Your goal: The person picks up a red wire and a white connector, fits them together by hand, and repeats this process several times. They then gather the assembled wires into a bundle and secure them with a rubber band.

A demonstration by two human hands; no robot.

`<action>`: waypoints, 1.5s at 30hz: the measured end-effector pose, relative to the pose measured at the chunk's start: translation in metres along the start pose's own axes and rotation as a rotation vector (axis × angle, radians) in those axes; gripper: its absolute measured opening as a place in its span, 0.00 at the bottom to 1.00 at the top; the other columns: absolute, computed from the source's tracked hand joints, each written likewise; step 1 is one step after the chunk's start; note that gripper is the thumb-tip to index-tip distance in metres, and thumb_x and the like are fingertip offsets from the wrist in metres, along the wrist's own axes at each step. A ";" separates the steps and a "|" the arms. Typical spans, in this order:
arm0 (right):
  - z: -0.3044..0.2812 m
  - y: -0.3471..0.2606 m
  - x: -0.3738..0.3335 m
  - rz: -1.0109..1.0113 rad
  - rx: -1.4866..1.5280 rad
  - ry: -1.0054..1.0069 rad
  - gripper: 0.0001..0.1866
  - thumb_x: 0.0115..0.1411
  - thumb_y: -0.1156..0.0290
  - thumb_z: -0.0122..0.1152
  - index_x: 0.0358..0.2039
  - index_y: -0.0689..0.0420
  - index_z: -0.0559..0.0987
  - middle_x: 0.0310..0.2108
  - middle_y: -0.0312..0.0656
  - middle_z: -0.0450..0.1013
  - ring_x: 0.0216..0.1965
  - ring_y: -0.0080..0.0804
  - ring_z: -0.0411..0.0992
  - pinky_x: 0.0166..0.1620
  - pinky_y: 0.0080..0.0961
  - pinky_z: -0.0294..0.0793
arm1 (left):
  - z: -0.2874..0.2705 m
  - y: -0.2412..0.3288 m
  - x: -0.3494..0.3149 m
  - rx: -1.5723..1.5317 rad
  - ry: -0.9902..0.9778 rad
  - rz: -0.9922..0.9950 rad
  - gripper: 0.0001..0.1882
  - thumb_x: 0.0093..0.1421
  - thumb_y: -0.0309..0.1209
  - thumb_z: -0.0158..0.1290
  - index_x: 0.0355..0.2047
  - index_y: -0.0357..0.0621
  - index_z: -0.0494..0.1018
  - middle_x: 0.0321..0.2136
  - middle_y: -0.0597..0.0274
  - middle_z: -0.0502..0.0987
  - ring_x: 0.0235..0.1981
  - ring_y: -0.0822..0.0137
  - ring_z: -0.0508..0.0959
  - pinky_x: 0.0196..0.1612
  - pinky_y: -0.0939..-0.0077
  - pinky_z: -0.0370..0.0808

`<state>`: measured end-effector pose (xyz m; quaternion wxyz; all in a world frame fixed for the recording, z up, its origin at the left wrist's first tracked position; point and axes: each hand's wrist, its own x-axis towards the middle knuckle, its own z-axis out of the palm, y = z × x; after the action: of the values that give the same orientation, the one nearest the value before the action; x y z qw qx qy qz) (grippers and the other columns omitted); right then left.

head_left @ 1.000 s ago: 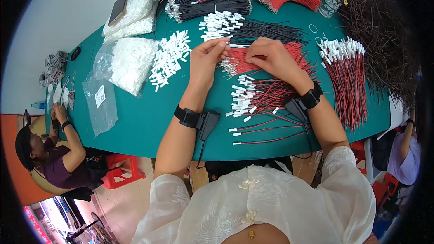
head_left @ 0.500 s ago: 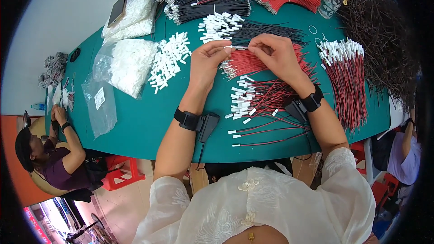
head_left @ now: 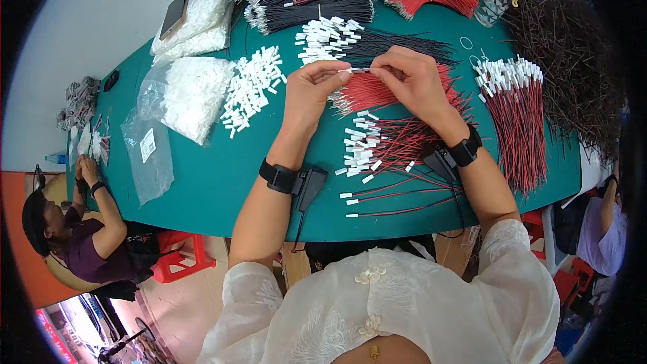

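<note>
The 2 hands meet over the counter (head_left: 209, 192), fingertips near each other. The left hand (head_left: 311, 87) pinches a small white connector (head_left: 345, 70) between thumb and fingers, and the right hand (head_left: 410, 82) has its thumb and index finger closed on a thin wire (head_left: 362, 69) that runs to the connector; the wire's colour is hard to tell. The connector and wire sit level in the gap between the hands.

Directly under the hands lies a fan of red wires (head_left: 367, 92) with pale tips pointing left. Just beyond the hands are black wires (head_left: 404, 46) with white connectors on their left ends. Nearer the person than the hands is a pile of red-and-black leads (head_left: 404, 136), with 3 separate leads (head_left: 397, 211) closer still.

Left of the left hand are loose white connectors (head_left: 253, 91), then a clear bag of white pieces (head_left: 197, 98). Right of the right hand lies a bunch of red-and-black leads (head_left: 517, 131), their white connectors pointing away from the person; past it is a dark, tangled heap (head_left: 573, 67).
</note>
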<state>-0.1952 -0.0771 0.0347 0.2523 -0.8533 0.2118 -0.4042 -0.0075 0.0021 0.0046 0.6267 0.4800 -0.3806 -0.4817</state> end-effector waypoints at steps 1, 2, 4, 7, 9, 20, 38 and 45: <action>0.000 0.000 0.000 0.004 -0.004 -0.004 0.04 0.55 0.77 0.64 0.31 0.62 0.79 0.23 0.38 0.71 0.19 0.22 0.65 0.23 0.21 0.62 | 0.000 0.000 0.000 0.000 -0.004 0.003 0.09 0.55 0.20 0.60 0.38 0.35 0.79 0.33 0.60 0.81 0.33 0.75 0.79 0.40 0.84 0.75; -0.001 0.000 0.000 0.009 -0.008 -0.008 0.04 0.55 0.77 0.64 0.31 0.62 0.79 0.23 0.38 0.71 0.19 0.22 0.65 0.23 0.21 0.62 | 0.000 0.000 0.000 0.000 -0.007 0.005 0.09 0.55 0.20 0.60 0.38 0.35 0.79 0.33 0.60 0.81 0.33 0.75 0.80 0.40 0.84 0.75; 0.000 -0.001 0.000 0.012 -0.004 -0.009 0.04 0.55 0.77 0.64 0.31 0.62 0.79 0.23 0.38 0.71 0.19 0.22 0.65 0.23 0.21 0.62 | 0.000 -0.001 0.000 0.018 -0.013 0.007 0.10 0.55 0.20 0.60 0.39 0.35 0.79 0.34 0.60 0.81 0.34 0.75 0.79 0.40 0.83 0.75; 0.000 -0.002 0.000 0.017 0.002 -0.011 0.04 0.55 0.77 0.64 0.31 0.62 0.79 0.23 0.38 0.71 0.19 0.22 0.65 0.23 0.21 0.62 | 0.000 -0.001 0.000 0.052 -0.024 0.011 0.11 0.55 0.21 0.60 0.40 0.34 0.78 0.35 0.59 0.81 0.35 0.74 0.79 0.41 0.83 0.75; -0.001 -0.003 0.001 0.030 0.012 -0.005 0.04 0.55 0.77 0.64 0.31 0.62 0.79 0.23 0.38 0.71 0.19 0.22 0.65 0.22 0.21 0.62 | 0.000 0.000 -0.001 0.048 -0.017 0.007 0.11 0.55 0.21 0.61 0.40 0.34 0.78 0.35 0.59 0.81 0.34 0.74 0.79 0.41 0.83 0.75; -0.002 -0.002 0.003 -0.094 -0.058 0.046 0.06 0.51 0.79 0.66 0.31 0.61 0.80 0.26 0.40 0.73 0.28 0.30 0.71 0.30 0.23 0.70 | 0.004 0.002 -0.002 0.045 -0.018 -0.026 0.09 0.53 0.18 0.60 0.36 0.34 0.79 0.33 0.59 0.81 0.34 0.74 0.80 0.40 0.83 0.76; 0.006 0.000 -0.003 0.104 0.025 -0.057 0.04 0.52 0.78 0.64 0.28 0.63 0.78 0.27 0.41 0.74 0.32 0.33 0.72 0.36 0.26 0.70 | 0.006 0.004 -0.003 0.131 -0.018 0.002 0.07 0.54 0.17 0.60 0.35 0.33 0.79 0.31 0.59 0.81 0.31 0.75 0.79 0.38 0.84 0.76; 0.011 -0.003 -0.005 0.039 0.037 0.001 0.03 0.52 0.78 0.64 0.28 0.62 0.78 0.27 0.41 0.74 0.32 0.34 0.72 0.36 0.26 0.70 | 0.005 0.002 -0.004 0.099 -0.047 -0.006 0.08 0.54 0.20 0.60 0.35 0.34 0.78 0.30 0.60 0.81 0.31 0.76 0.79 0.37 0.84 0.75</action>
<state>-0.1888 -0.0687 0.0272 0.2759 -0.8438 0.2212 -0.4036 -0.0125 0.0051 0.0075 0.5917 0.5002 -0.4170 -0.4751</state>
